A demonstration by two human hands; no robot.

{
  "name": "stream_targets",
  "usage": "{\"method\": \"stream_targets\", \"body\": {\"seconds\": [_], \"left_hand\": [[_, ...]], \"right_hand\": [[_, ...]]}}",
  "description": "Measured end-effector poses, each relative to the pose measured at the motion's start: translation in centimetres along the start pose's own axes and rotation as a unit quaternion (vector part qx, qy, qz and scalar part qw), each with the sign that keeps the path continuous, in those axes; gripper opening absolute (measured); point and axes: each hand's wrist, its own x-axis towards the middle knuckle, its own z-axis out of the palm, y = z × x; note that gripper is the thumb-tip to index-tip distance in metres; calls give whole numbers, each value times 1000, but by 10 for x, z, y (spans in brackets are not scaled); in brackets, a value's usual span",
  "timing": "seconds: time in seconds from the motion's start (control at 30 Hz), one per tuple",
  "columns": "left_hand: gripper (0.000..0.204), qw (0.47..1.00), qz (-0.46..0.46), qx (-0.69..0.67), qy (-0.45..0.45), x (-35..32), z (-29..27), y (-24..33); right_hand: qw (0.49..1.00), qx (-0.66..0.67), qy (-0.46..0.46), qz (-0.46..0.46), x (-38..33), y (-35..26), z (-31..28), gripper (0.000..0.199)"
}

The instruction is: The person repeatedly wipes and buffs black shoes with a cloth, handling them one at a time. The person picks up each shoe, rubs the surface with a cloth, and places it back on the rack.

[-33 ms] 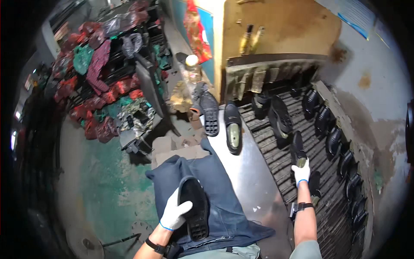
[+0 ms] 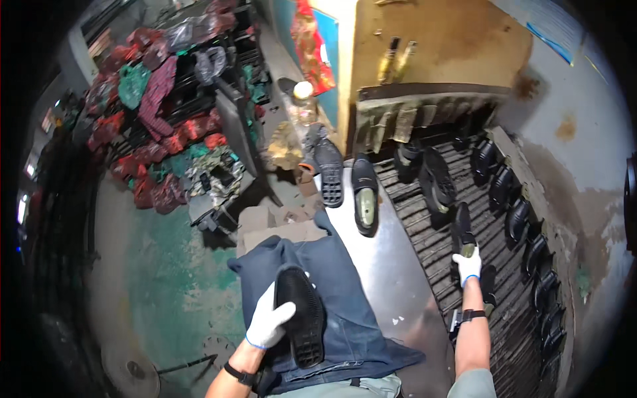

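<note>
Above cloth (image 2: pixel 352 298); black sole (image 2: pixel 299 315) in left hand (image 2: pixel 267 320)

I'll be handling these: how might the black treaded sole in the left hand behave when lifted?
The black treaded sole probably isn't floppy: it shows no sag in the white-gloved left hand. Its blocky tread should resist slipping.

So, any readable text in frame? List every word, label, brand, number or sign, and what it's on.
None readable.
Blue-edged sheet on the wall: faint lines, too blurred to read.
Red plastic bag, hanging: pale patch, can't tell if it's print.
Black shoe sole in the left hand: no legible marking.
Black shoe at the right hand: no legible marking.
</note>
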Motion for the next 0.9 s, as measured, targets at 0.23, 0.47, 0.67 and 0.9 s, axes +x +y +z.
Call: {"method": "stream_targets", "body": {"seconds": [0.23,0.47,0.67,0.9], "left_hand": [[69,995,-45,-50,-73,16,-33,28],[74,980,-21,-166,-104,20,-29,30],[76,976,140,-112,-120,36,-17,68],[77,979,156,-69,-111,26,-33,60]], "right_hand": [[780,535,-209,248,-90,-54,-7,49],[723,547,-374,193,-261,-193,46,71],[881,286,-376,-30,-351,-291,70,103],[892,63,-413,-170,-394,-315,94,126]]}}
